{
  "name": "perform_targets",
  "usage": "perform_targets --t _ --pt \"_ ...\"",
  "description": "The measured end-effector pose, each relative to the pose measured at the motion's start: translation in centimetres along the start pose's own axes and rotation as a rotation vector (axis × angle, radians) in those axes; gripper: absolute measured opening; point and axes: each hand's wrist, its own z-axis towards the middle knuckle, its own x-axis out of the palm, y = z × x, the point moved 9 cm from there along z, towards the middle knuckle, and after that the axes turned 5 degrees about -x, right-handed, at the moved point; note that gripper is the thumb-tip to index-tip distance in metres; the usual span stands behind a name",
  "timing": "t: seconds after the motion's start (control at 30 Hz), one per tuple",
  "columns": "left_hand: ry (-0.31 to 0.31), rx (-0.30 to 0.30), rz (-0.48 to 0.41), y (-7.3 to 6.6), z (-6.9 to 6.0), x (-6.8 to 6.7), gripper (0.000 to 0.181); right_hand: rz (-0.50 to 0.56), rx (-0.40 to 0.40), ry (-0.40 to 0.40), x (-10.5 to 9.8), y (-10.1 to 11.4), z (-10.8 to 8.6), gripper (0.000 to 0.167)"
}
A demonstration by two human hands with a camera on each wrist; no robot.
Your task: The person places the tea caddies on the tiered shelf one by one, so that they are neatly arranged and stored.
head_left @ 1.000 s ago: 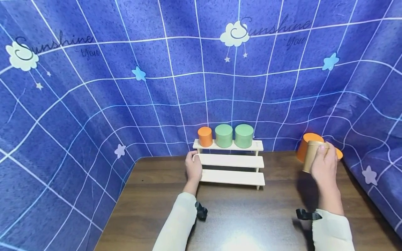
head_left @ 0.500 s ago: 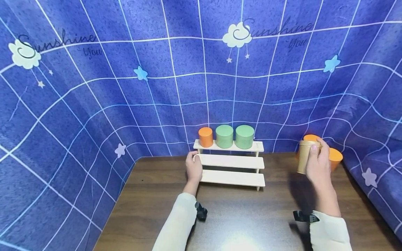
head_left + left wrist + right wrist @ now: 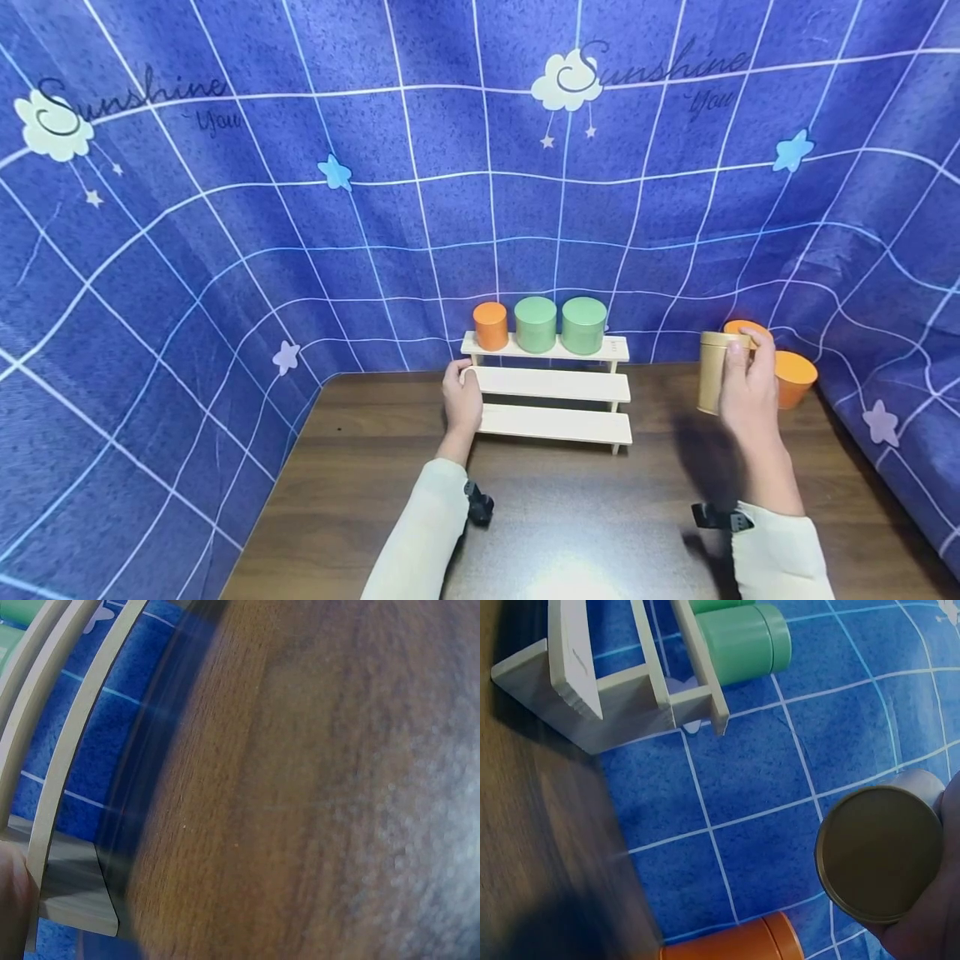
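Note:
A tiered wooden rack point(image 3: 551, 383) with three steps stands at the back of the table. My left hand point(image 3: 461, 398) grips its left end; in the left wrist view only a thumb point(image 3: 13, 900) shows beside the slats. On the top step sit a small orange canister point(image 3: 491, 326) and two wider green canisters, one in the middle point(image 3: 536, 325) and one at the right point(image 3: 583, 325). Off to the right, my right hand point(image 3: 752, 387) holds a tall gold canister point(image 3: 712, 373) above the table. Its round base point(image 3: 881, 855) faces the right wrist camera.
Behind the right hand stand two orange canisters, one at the back point(image 3: 741, 327) partly hidden and one nearer the right edge point(image 3: 795, 377). A blue patterned cloth point(image 3: 375, 208) hangs behind and beside the brown wooden table point(image 3: 375, 467).
The right hand has moved left with the gold canister, uncovering more of the right-hand orange canister. The left hand stays on the rack, which has not moved.

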Motion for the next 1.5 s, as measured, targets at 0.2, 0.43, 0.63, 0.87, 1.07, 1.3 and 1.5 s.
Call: perform_targets --t 0.2,0.43,0.63,0.87,1.07,1.3,1.5 --pt "0.003 -0.004 0.000 0.0 0.0 0.0 0.026 0.003 0.006 0.015 0.4 0.9 -0.3 0.047" --pt "0.004 -0.011 -0.017 -0.1 -0.1 0.0 0.026 0.121 0.019 0.102 1.6 1.8 -0.4 0.056" --pt "0.001 -0.021 -0.014 -0.2 -0.3 -0.1 0.026 0.199 -0.013 0.158 2.9 2.6 -0.9 0.060" --pt "-0.007 -0.018 -0.008 -0.1 -0.2 -0.1 0.026 0.184 -0.024 0.214 4.1 3.2 -1.5 0.064" --pt "-0.006 -0.016 -0.001 -0.1 -0.3 0.0 0.026 0.165 -0.026 0.237 5.0 3.6 -2.2 0.063" --pt "-0.007 -0.006 0.005 -0.2 -0.3 0.0 0.025 0.219 -0.035 0.253 6.1 4.4 -2.6 0.062" --pt "-0.014 0.000 0.014 0.0 -0.1 -0.1 0.026 0.255 0.007 0.306 7.0 4.8 -3.1 0.065"
